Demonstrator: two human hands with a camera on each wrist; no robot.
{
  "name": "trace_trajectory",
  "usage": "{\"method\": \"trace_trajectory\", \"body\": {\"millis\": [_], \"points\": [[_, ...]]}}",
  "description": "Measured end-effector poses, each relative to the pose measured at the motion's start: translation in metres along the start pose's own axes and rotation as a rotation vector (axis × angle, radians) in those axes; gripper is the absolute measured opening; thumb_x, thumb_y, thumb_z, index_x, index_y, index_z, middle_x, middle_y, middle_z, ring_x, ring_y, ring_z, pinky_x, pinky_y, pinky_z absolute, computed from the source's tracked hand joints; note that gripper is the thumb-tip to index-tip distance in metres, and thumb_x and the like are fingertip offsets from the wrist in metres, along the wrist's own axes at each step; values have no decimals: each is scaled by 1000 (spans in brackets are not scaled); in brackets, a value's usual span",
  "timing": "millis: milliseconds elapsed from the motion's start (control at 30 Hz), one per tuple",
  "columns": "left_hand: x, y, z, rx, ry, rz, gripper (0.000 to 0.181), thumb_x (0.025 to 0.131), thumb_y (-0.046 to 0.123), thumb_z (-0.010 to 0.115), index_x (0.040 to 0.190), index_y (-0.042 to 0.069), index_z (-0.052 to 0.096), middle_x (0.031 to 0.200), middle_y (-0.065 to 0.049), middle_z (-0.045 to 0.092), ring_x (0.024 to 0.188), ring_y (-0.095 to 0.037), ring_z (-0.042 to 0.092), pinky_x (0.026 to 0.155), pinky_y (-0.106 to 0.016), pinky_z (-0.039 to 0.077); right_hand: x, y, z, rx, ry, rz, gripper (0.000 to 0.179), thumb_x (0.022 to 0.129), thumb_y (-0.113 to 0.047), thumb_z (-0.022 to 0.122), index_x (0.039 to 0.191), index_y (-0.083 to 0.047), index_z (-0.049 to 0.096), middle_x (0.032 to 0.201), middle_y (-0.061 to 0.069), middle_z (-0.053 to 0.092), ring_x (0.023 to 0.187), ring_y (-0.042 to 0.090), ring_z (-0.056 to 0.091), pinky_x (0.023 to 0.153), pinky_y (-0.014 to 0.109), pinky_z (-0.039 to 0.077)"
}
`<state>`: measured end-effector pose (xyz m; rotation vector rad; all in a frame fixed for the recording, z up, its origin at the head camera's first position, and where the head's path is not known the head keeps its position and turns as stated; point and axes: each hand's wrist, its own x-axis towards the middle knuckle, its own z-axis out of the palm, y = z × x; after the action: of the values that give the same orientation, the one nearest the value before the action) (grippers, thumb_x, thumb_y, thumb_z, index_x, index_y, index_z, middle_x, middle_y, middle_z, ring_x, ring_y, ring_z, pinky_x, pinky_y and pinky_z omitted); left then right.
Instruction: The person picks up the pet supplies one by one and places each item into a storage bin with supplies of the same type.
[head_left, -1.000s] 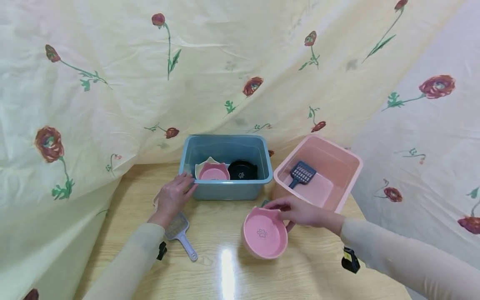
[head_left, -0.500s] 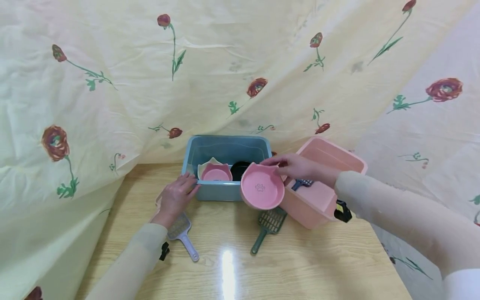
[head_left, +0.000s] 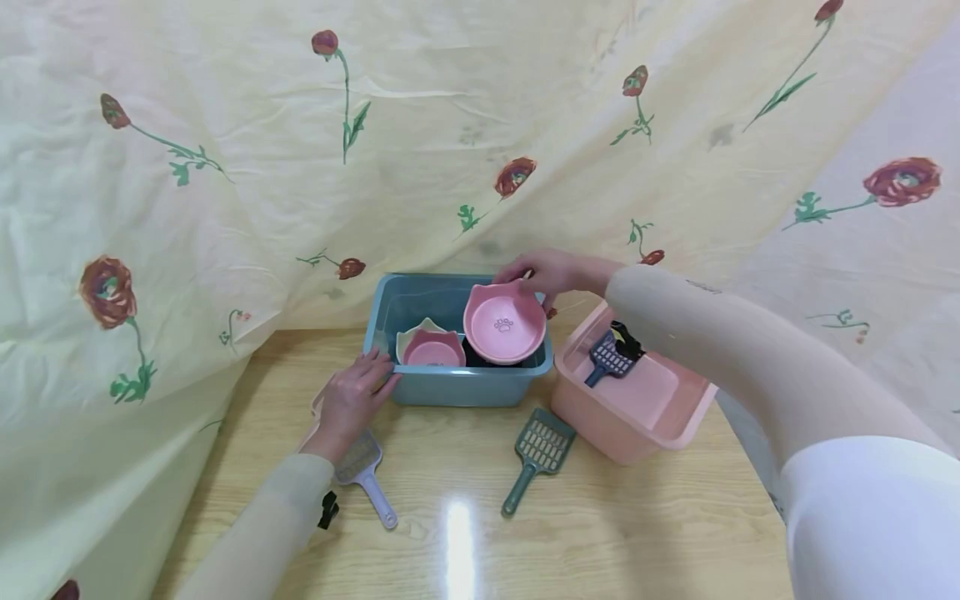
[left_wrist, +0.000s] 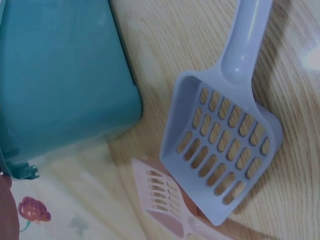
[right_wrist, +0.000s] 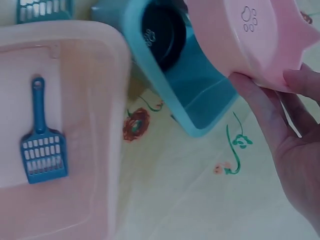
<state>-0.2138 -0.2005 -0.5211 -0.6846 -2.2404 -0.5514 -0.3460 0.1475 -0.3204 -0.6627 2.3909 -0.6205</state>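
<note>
In the head view my right hand point(head_left: 551, 273) grips a pink cat-eared bowl point(head_left: 503, 326) by its rim, tilted so that the paw print shows. The bowl hangs over the right part of the blue bin point(head_left: 457, 388). Thumb and fingers pinch its edge in the right wrist view. Below it in the bin lies a black bowl point(right_wrist: 161, 37), partly hidden. Beside that sits another pink cat-eared bowl point(head_left: 431, 352) in front of a cream cat-eared bowl point(head_left: 408, 340). My left hand point(head_left: 349, 406) holds the bin's front left corner.
Right of the blue bin stands a pink bin point(head_left: 622, 433) with a dark blue litter scoop point(right_wrist: 45, 145) inside. On the table lie a green litter scoop point(head_left: 540, 446), a lavender litter scoop point(left_wrist: 225, 135) and a pale pink litter scoop point(left_wrist: 167, 195). A floral cloth point(head_left: 420, 167) hangs behind.
My right hand has lifted the pink bowl from the table's front, away and slightly left, over the blue bin. The green scoop has come into fuller view. My left hand stays at the corner.
</note>
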Motion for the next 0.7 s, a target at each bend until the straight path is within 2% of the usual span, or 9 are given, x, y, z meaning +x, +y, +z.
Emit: {"method": "trace_trajectory", "body": {"millis": [167,433,600,700], "points": [[-1,-1,-1,7,2,2,34,79,13,95,107,4,79,113,-20,79,108,-40,76,75,-57,65,24,0,0,-20,-7,43,45,109,-3,56,153,-10,59,154,19,57,128,36,63,80,43,68],[1,0,-3,15,-31,-25,32,81,14,94,109,5,79,115,-18,79,111,-38,76,77,-53,66,55,20,12,-32,-62,93,47,108,-6,60,154,-14,58,154,14,57,127,33,61,89,42,66],[2,0,-3,21,-48,-33,34,80,14,95,109,6,79,115,-17,79,113,-38,75,78,-52,66,72,31,18,-55,-97,100,49,106,-2,61,153,-15,60,149,13,62,122,32,65,87,42,67],[2,0,-2,19,-51,-36,34,80,14,95,108,5,80,115,-17,79,113,-38,75,77,-52,66,81,38,23,-117,-105,109,49,105,0,63,151,-17,63,144,11,66,115,30,68,85,41,67]]}}
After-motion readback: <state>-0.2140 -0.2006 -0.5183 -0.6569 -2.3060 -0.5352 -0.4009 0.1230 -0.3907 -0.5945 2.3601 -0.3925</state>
